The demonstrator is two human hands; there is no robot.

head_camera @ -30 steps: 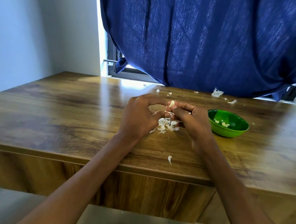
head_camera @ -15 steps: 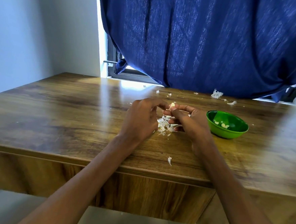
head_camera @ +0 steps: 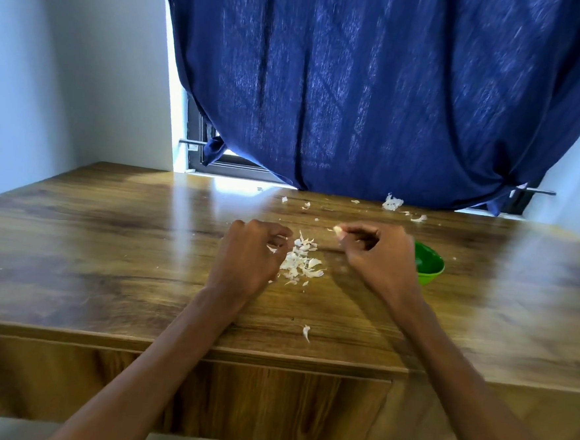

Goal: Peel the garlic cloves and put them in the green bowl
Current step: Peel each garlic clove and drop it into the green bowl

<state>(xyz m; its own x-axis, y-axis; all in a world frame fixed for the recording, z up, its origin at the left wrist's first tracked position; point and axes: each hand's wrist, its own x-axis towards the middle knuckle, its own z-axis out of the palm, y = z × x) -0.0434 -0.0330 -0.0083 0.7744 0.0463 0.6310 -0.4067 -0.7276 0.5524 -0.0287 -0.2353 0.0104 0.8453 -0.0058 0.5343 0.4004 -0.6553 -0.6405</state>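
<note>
Hands split apart since before: right hand (head_camera: 380, 257) pinching garlic clove (head_camera: 338, 229), left hand (head_camera: 250, 255) curled over peel pile (head_camera: 301, 260), grip contents unclear. Green bowl (head_camera: 431, 264) toward tabletop (head_camera: 108, 241) right edge.

Both forearms reach toward twelve o'clock. The left hand (head_camera: 250, 258) curls loosely, fingers bent inward — the right hand (head_camera: 380, 257), at its three o'clock, pinches a garlic clove (head_camera: 338, 230) at its fingertips.

garlic clove (head_camera: 338, 229): pale, pinched at fingertips, possibly peeled | green bowl (head_camera: 429, 264): upright, partly hidden
</note>
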